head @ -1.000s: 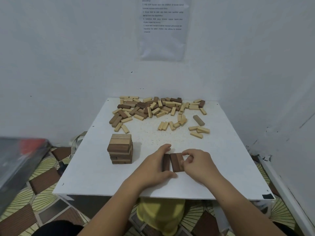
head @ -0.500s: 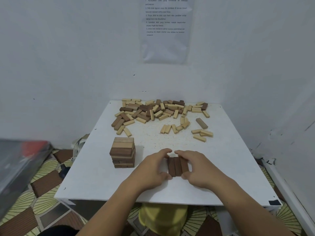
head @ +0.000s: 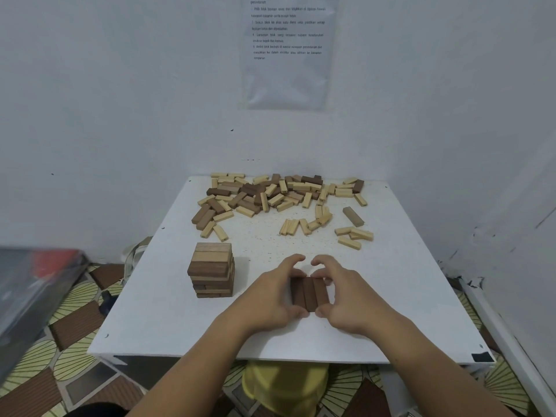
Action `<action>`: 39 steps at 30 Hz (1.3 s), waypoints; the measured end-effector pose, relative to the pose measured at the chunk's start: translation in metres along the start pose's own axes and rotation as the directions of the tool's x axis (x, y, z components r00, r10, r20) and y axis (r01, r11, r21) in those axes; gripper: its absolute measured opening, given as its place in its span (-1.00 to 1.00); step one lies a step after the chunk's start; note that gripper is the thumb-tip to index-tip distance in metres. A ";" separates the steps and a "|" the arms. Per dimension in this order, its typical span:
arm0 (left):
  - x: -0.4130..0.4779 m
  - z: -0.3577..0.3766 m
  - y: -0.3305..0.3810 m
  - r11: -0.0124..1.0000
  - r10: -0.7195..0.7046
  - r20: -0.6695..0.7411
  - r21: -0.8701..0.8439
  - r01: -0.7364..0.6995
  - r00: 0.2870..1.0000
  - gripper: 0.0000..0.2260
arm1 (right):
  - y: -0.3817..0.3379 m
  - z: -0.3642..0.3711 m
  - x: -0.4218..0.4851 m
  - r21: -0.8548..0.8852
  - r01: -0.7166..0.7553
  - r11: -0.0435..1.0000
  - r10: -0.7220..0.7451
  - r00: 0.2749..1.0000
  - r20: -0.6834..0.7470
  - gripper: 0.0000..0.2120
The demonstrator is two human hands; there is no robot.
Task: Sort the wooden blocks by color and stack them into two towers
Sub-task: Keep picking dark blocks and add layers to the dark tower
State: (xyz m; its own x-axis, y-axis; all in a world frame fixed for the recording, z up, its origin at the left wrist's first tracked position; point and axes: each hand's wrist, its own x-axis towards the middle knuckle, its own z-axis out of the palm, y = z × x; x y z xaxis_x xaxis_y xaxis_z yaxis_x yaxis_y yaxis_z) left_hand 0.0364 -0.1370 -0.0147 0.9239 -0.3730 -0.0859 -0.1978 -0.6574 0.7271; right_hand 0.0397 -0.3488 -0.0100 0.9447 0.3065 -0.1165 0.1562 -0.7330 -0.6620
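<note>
Bars point(head: 309, 293) of dark wood lie gripped between left hand point(head: 270, 296) and right hand point(head: 346, 296).

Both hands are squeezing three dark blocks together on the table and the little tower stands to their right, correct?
No: the head view shows the tower left of the dark blocks, which the left hand and right hand squeeze together.

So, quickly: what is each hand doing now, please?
Left hand: fingers curled round the three dark blocks.
Right hand: fingers curled round the same blocks.
</note>
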 end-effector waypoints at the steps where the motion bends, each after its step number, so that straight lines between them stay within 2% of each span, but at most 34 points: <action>1: 0.000 0.001 0.000 1.000 0.000 -0.006 -0.016 0.000 1.000 -0.13 | 0.000 0.000 0.000 0.019 0.000 1.000 0.001 1.000 -0.007 -0.24; 11: -0.009 0.015 0.001 0.987 -0.052 -0.117 -0.156 0.033 0.992 -0.19 | 0.000 0.000 0.000 0.060 0.019 0.998 -0.019 1.000 0.001 -0.29; 17: -0.024 0.041 0.009 0.978 -0.166 -0.329 -0.174 0.113 0.930 -0.14 | -0.010 -0.003 0.009 0.051 0.094 0.994 -0.097 0.994 0.055 -0.28; 20: -0.031 0.042 0.015 0.957 -0.237 -0.296 -0.234 0.170 0.925 0.04 | -0.004 -0.005 0.010 0.076 0.089 0.993 -0.094 0.994 0.064 -0.30; 22: -0.036 0.033 0.017 0.963 -0.227 -0.228 -0.198 0.183 0.947 0.09 | 0.000 -0.005 0.004 0.066 0.060 0.996 -0.062 0.997 0.041 -0.26; 26: -0.042 0.010 0.011 0.985 -0.161 -0.166 -0.083 0.149 0.973 -0.13 | -0.003 0.011 -0.019 -0.040 -0.020 0.999 0.019 0.999 -0.028 -0.21; 29: -0.036 0.002 0.008 0.982 -0.169 -0.161 -0.111 0.153 0.972 -0.21 | -0.015 0.039 -0.024 -0.157 -0.062 0.986 0.034 0.984 -0.175 -0.16; 31: -0.033 0.003 0.010 0.978 -0.176 -0.149 -0.142 0.155 0.973 -0.26 | -0.019 0.052 -0.021 -0.183 -0.070 0.981 0.024 0.971 -0.238 -0.21; 33: -0.034 0.006 0.010 0.977 -0.160 -0.162 -0.164 0.133 0.974 -0.31 | -0.021 0.054 -0.018 -0.182 -0.035 0.983 -0.014 0.965 -0.261 -0.38; 35: -0.039 0.010 0.008 0.977 -0.156 -0.188 -0.172 0.124 0.970 -0.36 | -0.020 0.047 -0.015 -0.194 0.001 0.981 -0.047 0.971 -0.235 -0.48; 39: -0.046 0.016 -0.001 0.980 -0.148 -0.250 -0.166 0.108 0.957 -0.46 | -0.007 0.023 -0.008 -0.180 0.106 0.978 -0.110 0.994 -0.013 -0.47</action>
State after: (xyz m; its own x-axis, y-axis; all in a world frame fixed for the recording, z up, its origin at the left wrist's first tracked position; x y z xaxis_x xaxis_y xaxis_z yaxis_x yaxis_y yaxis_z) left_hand -0.0110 -0.1301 -0.0222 0.9952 -0.0959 -0.0194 -0.0396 -0.5759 0.8166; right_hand 0.0247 -0.3317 -0.0213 0.9254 0.3776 -0.0333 0.3048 -0.7936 -0.5265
